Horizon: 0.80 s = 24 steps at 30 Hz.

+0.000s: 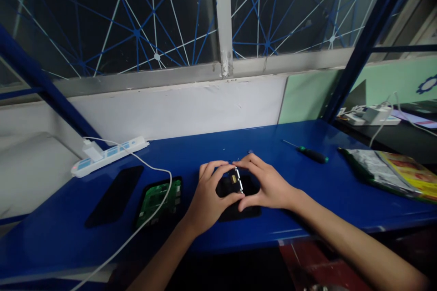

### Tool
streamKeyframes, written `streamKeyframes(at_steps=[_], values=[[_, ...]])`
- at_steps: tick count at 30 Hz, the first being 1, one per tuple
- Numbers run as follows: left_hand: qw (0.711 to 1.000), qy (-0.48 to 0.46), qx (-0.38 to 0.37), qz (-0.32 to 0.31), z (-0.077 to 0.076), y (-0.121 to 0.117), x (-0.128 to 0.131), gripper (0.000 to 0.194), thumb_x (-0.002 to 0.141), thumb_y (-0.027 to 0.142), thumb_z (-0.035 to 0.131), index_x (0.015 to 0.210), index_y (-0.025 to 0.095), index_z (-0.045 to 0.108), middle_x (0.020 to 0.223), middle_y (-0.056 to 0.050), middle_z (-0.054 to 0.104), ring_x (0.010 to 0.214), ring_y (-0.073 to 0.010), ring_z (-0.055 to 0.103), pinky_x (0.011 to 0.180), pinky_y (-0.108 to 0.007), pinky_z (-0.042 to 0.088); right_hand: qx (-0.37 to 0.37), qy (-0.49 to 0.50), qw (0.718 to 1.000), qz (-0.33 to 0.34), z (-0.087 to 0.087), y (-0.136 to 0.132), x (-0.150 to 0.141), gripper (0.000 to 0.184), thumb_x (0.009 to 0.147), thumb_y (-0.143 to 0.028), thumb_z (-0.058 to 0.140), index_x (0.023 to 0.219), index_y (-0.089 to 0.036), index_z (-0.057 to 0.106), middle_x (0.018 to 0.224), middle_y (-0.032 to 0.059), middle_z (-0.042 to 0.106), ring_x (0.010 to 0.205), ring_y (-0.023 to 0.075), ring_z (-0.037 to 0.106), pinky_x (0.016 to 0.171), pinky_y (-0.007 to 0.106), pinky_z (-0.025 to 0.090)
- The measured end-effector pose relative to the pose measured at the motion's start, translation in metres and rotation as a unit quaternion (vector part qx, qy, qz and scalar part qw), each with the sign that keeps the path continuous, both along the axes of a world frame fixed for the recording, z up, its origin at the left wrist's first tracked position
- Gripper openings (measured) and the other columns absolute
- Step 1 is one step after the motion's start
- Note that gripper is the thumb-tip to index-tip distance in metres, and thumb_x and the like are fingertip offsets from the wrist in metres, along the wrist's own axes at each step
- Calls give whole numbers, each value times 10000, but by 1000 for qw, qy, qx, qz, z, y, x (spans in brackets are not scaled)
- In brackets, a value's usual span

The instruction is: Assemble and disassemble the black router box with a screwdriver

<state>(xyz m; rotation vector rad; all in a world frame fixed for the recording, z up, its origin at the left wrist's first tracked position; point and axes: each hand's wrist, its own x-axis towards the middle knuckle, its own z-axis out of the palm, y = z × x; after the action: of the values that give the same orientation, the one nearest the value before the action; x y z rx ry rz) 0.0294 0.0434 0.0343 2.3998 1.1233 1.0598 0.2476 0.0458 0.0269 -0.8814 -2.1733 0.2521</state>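
Observation:
Between my hands is a small black part (234, 179) with a gold-coloured patch and a bright silvery edge; its exact kind cannot be made out. My left hand (209, 193) is curled round its left side, thumb below and fingers above. From the right, my right hand (268, 184) grips it at the silvery edge, with thumb and fingertips at either end. Directly under both hands lies a flat black piece (241, 214), partly hidden by them. A green circuit board (159, 198) in a black case rests left of my left hand.
A black flat panel (114, 198) lies further left, near a white power strip (114, 155). Its white cable (170, 179) crosses over the circuit board. On the right are a screwdriver (312, 154) and a shiny coloured packet (389, 173). The blue table (218, 145) meets a wall behind.

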Motion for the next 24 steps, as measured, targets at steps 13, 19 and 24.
streamKeyframes(at_steps=[13, 19, 24], values=[[998, -30, -1, -47, -8, -5, 4, 629, 728, 347, 893, 1276, 322, 585, 1337, -77, 539, 1248, -322, 481, 1062, -518, 423, -11, -18, 1000, 21, -5, 2, -2, 601, 787, -612, 718, 1193, -189, 587, 1115, 126, 596, 991, 259, 595, 850, 427, 553], [999, -3, 35, -29, -3, -1, -5, 582, 742, 283, 875, 1246, 308, 585, 1329, -82, 545, 1240, -329, 484, 1047, -527, 420, -3, -57, 998, -20, -6, 4, -1, 574, 809, -537, 733, 1254, -211, 576, 1131, 117, 597, 1027, 265, 611, 904, 465, 544], [999, 5, 32, -4, -7, 2, -16, 511, 773, 280, 832, 1215, 287, 576, 1332, -85, 539, 1236, -336, 485, 1030, -533, 423, 6, -80, 996, -39, -5, 4, 1, 575, 831, -509, 716, 1302, -213, 571, 1124, 118, 601, 1034, 273, 627, 955, 523, 527]])
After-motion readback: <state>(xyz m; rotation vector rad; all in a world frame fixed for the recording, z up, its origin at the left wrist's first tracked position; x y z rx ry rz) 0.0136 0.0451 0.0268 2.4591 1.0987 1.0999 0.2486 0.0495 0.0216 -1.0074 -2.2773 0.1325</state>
